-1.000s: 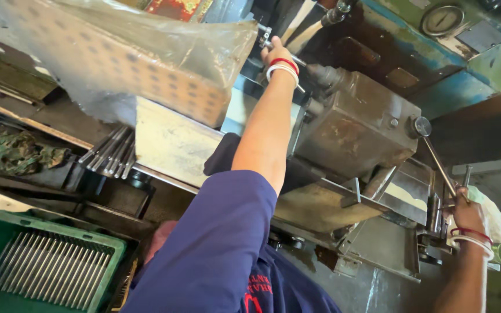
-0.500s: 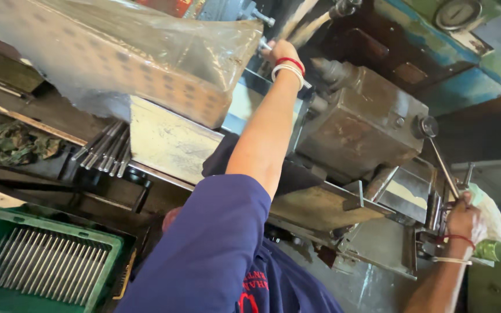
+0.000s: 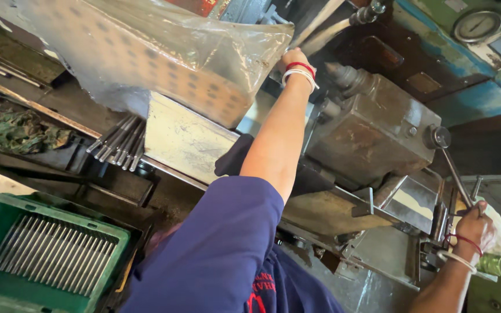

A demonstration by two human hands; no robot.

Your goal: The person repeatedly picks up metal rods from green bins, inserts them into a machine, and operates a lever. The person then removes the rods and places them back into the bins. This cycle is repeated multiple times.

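Note:
My left hand [image 3: 294,59], with red and white bangles on the wrist, reaches far up to the grey metal machine [image 3: 372,130], just past a plastic-wrapped box [image 3: 146,58]. Its fingers are hidden behind the plastic and machine parts. My right hand [image 3: 475,227], also with bangles, is closed around the end of a thin metal lever [image 3: 454,168] at the machine's right side. My blue sleeve [image 3: 221,243] fills the lower middle.
A green crate [image 3: 7,290] of metal rods [image 3: 53,264] sits at the lower left. More rods [image 3: 120,145] lean beside a steel plate [image 3: 187,139]. A crumpled green rag [image 3: 18,130] lies at the left. A round gauge [image 3: 478,24] is at the upper right.
The view has shifted slightly. Both hands stay where they were, left at the top of the machine, right on the lever.

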